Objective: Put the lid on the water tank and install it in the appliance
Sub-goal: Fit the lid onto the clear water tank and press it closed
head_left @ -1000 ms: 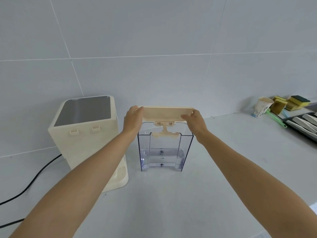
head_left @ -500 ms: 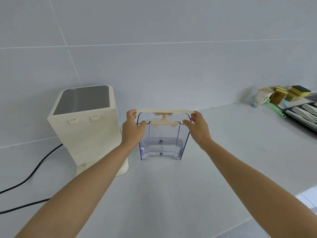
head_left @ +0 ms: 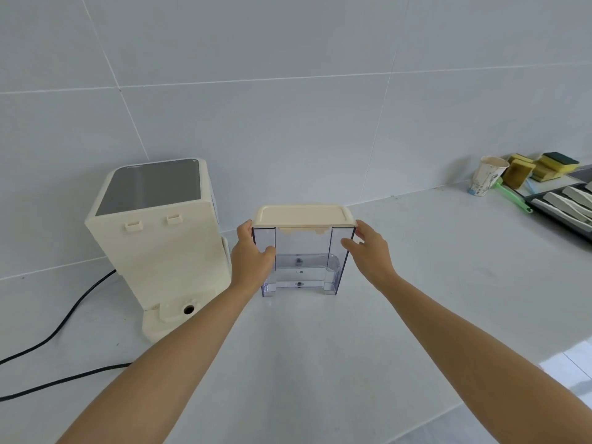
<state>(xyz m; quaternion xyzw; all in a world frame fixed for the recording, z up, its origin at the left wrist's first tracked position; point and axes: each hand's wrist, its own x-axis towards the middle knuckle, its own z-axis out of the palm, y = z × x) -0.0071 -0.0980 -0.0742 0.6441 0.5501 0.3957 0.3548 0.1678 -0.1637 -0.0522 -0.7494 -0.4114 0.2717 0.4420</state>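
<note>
The clear plastic water tank (head_left: pixel 302 251) stands upright on the white counter (head_left: pixel 320 347), just right of the cream appliance (head_left: pixel 160 251). The cream lid (head_left: pixel 302 215) lies flat on the tank's top rim. My left hand (head_left: pixel 251 261) clasps the tank's left side, thumb on its front. On the tank's upper right side is my right hand (head_left: pixel 368 254), fingers by the lid's corner and thumb against the front edge. The appliance's back faces me, with two small tabs near its top and a round port on its low base.
A black power cable (head_left: pixel 64 325) runs from the appliance across the counter to the left. At the far right stand a paper cup (head_left: pixel 488 176), yellow sponges (head_left: pixel 544 166), a green brush (head_left: pixel 512 197) and a dark tray (head_left: pixel 567 203). A tiled wall rises behind.
The lid has come down from above the tank onto its rim. Both hands have slid from the lid's ends down to the tank's sides.
</note>
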